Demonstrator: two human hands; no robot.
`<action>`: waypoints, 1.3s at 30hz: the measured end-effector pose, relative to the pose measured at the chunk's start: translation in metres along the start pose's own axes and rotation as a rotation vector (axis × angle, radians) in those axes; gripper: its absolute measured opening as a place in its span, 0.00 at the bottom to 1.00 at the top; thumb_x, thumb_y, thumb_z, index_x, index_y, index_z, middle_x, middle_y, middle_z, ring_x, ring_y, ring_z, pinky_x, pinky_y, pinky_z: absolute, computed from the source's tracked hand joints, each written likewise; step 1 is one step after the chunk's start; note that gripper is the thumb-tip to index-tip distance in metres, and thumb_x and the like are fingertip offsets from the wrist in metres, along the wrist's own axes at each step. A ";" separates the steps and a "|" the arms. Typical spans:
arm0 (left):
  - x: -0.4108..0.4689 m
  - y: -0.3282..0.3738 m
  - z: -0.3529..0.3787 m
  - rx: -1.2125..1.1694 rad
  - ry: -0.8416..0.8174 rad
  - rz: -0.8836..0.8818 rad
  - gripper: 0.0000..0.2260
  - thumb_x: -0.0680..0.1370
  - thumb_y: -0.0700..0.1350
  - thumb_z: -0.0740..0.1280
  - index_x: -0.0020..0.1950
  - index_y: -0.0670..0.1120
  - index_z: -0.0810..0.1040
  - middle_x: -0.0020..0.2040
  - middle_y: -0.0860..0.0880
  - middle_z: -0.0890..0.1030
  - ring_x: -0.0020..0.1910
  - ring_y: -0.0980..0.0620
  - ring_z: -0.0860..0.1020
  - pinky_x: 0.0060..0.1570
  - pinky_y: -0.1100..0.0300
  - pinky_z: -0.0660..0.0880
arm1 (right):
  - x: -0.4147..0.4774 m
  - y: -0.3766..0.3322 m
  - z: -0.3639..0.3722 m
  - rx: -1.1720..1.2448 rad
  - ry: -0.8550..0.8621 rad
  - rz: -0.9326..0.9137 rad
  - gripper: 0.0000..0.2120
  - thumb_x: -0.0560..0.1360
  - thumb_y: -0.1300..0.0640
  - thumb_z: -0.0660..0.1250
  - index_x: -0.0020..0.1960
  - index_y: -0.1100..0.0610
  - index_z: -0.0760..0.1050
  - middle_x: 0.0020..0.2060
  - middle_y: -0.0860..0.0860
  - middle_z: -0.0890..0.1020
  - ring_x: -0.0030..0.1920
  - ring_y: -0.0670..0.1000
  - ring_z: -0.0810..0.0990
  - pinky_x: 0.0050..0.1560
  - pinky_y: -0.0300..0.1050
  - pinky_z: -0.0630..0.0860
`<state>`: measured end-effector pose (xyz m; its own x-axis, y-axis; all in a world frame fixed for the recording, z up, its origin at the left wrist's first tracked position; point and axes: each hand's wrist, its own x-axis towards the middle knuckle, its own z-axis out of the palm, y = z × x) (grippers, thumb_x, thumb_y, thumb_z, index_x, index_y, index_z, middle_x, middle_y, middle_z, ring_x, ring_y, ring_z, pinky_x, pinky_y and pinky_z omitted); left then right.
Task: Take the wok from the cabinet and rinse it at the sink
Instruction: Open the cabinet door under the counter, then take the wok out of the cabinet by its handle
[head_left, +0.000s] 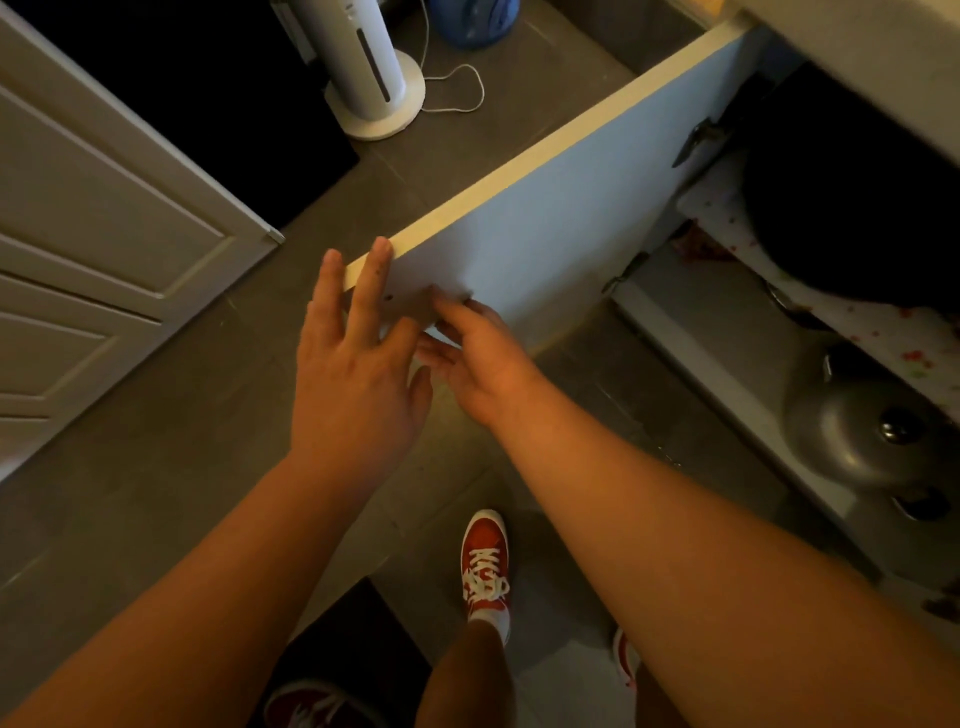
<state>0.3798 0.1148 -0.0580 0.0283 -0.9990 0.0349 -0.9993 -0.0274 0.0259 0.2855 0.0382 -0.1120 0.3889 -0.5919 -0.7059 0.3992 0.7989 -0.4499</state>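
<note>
The white cabinet door (561, 218) stands swung open toward me. Both hands are at its free corner. My left hand (358, 358) is spread, with fingertips on the door's top edge. My right hand (475, 353) touches the lower corner of the door from the inner side, fingers apart; whether it grips the edge is unclear. Inside the cabinet, a large black wok (857, 218) rests on the upper shelf (717, 208), which has a patterned liner. A grey metal lid (857, 431) with a knob lies on the lower shelf.
A white tower fan (374, 67) with a cord stands on the grey tiled floor behind the door. A panelled white door (104, 218) is at the left. My red shoes (485, 561) are below, beside a dark mat (353, 639). The countertop edge (883, 57) overhangs the cabinet.
</note>
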 end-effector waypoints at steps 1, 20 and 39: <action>-0.002 0.004 0.001 -0.007 0.001 -0.026 0.17 0.75 0.47 0.69 0.63 0.45 0.78 0.80 0.40 0.55 0.78 0.33 0.48 0.74 0.35 0.54 | -0.004 -0.002 -0.005 -0.044 0.001 0.004 0.26 0.79 0.56 0.66 0.75 0.57 0.65 0.68 0.59 0.75 0.67 0.63 0.75 0.64 0.54 0.75; -0.019 0.268 0.105 -0.709 -0.580 -0.021 0.08 0.78 0.50 0.68 0.52 0.48 0.80 0.48 0.49 0.84 0.47 0.50 0.81 0.42 0.57 0.75 | -0.206 -0.085 -0.326 -1.140 0.689 -0.376 0.18 0.75 0.46 0.69 0.64 0.44 0.74 0.57 0.42 0.79 0.53 0.41 0.79 0.50 0.36 0.74; 0.096 0.473 0.152 -1.316 -0.840 -0.501 0.11 0.78 0.56 0.65 0.46 0.48 0.74 0.47 0.44 0.83 0.47 0.46 0.83 0.48 0.50 0.80 | -0.209 -0.142 -0.431 -1.305 0.799 -0.452 0.21 0.74 0.46 0.68 0.64 0.52 0.72 0.51 0.47 0.77 0.53 0.53 0.79 0.49 0.45 0.72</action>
<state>-0.0940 0.0008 -0.1944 -0.1365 -0.6502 -0.7474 -0.1749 -0.7268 0.6642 -0.2105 0.0943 -0.1367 -0.2424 -0.9245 -0.2942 -0.7599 0.3695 -0.5349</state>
